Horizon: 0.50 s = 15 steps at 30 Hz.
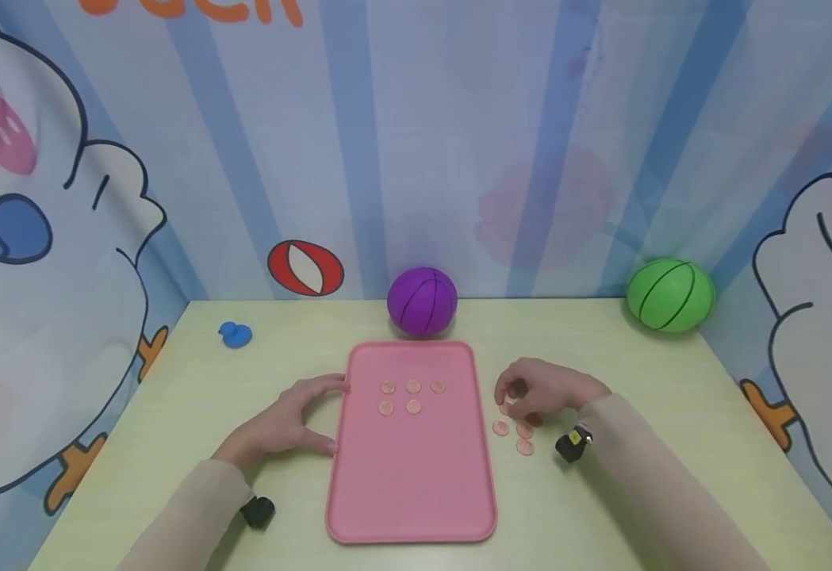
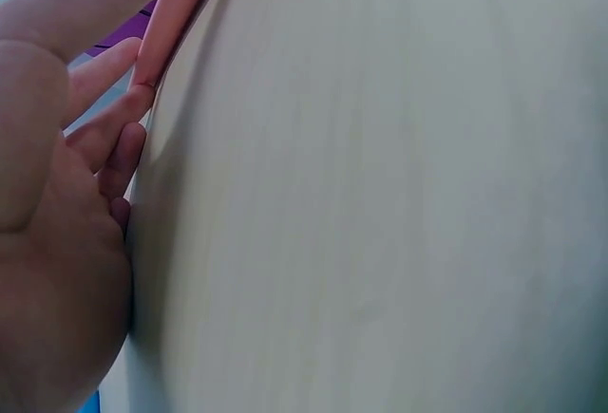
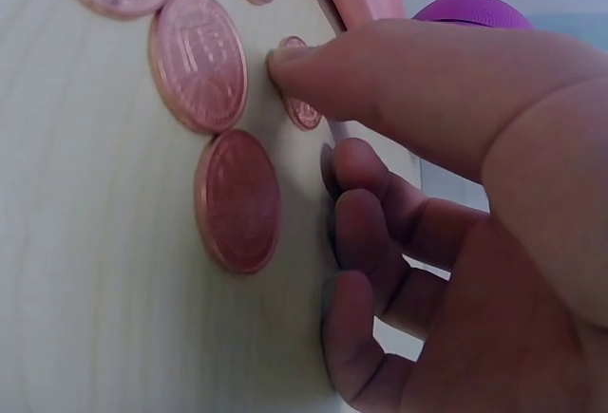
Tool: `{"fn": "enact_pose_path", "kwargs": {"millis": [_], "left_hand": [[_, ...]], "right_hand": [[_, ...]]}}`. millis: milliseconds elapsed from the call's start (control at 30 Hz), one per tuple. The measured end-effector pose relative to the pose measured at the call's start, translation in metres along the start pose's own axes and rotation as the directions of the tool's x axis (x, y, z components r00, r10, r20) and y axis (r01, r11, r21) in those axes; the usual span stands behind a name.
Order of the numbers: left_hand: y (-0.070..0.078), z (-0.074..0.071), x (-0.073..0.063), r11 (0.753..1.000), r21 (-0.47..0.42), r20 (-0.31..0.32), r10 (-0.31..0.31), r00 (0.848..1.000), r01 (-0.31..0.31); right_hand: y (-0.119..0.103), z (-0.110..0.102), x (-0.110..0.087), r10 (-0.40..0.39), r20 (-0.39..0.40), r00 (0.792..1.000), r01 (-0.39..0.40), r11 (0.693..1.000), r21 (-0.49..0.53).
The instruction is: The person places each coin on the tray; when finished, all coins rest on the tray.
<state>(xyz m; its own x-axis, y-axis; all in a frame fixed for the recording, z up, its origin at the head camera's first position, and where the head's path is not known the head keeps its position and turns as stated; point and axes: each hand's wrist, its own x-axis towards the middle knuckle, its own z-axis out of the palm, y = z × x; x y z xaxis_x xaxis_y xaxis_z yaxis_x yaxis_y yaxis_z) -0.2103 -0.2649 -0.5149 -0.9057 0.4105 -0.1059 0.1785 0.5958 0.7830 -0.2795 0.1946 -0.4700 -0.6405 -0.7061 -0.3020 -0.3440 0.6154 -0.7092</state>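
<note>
A pink tray (image 1: 416, 484) lies on the table, bearing copper coins (image 1: 413, 386) in a row of three above a row of two. My left hand (image 1: 283, 420) touches the tray's left rim with spread fingertips and thumb. Right of the tray, my right hand (image 1: 544, 388) bends over a coin (image 3: 304, 112) on the tabletop. In the right wrist view its thumb covers the middle of that coin; the index finger is hidden. Several loose coins (image 3: 199, 62) lie beside that hand, a darker coin (image 3: 239, 202) among them.
A purple ball (image 1: 422, 301) stands behind the tray. At the back right is a green ball (image 1: 670, 295), and a small blue duck (image 1: 235, 334) sits at the back left. A printed cloth backdrop (image 1: 444, 143) rises behind the table.
</note>
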Motion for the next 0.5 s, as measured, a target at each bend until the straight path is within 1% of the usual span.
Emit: {"fn": "enact_pose_path", "kwargs": {"millis": [67, 267, 500], "left_hand": [[-0.0001, -0.0005, 0.0016, 1.0, 0.002, -0.001, 0.002, 1.0, -0.002], [0.0018, -0.002, 0.0022, 1.0, 0.005, -0.002, 0.006, 1.0, -0.006], [0.0036, -0.0012, -0.0002, 1.0, 0.01, -0.001, 0.007, 1.0, -0.007]], "right_hand": [[0.0002, -0.0018, -0.0002, -0.004, 0.001, 1.0, 0.004, 1.0, -0.009], [-0.0002, -0.0049, 0.0001, -0.014, 0.02, 1.0, 0.014, 1.0, 0.016], [0.0023, -0.0027, -0.0009, -0.004, 0.005, 1.0, 0.004, 1.0, 0.014]]}}
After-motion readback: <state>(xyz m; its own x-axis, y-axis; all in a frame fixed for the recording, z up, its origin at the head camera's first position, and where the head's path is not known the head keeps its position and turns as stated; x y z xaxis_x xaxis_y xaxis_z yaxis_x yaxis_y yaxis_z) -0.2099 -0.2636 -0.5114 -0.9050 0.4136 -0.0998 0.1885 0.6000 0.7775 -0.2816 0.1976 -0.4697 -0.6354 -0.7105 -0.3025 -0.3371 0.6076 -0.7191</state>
